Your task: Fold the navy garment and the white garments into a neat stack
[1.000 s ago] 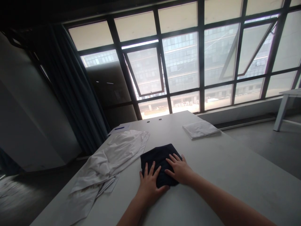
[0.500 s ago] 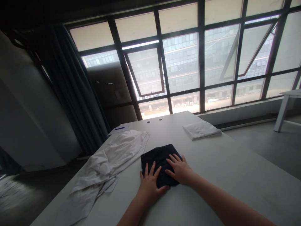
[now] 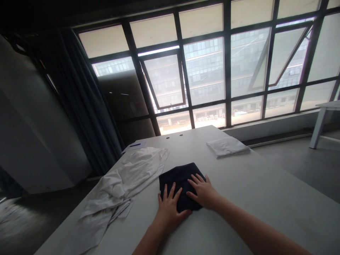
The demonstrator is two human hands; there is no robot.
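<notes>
A dark navy folded cloth (image 3: pixel 180 173) lies flat on the white table (image 3: pixel 239 198), compact and many-sided in outline. Its exact kind I cannot tell. My left hand (image 3: pixel 170 207) rests on its near left part, fingers spread and palm down. On its right side lies my right hand (image 3: pixel 204 191), also flat with the fingers apart. Neither hand grips the cloth; both only touch its top. To the left, a rumpled white garment (image 3: pixel 127 177) is spread along the table edge. Farther off at the right sits a folded white cloth (image 3: pixel 227 146).
Paper (image 3: pixel 140 143) with a blue pen (image 3: pixel 135 145) on it lies at the far left table edge. Two round holes pierce the far end of the table. Beyond are large windows (image 3: pixel 204 71), a dark curtain (image 3: pixel 82 99) and another white table (image 3: pixel 318 124) at right.
</notes>
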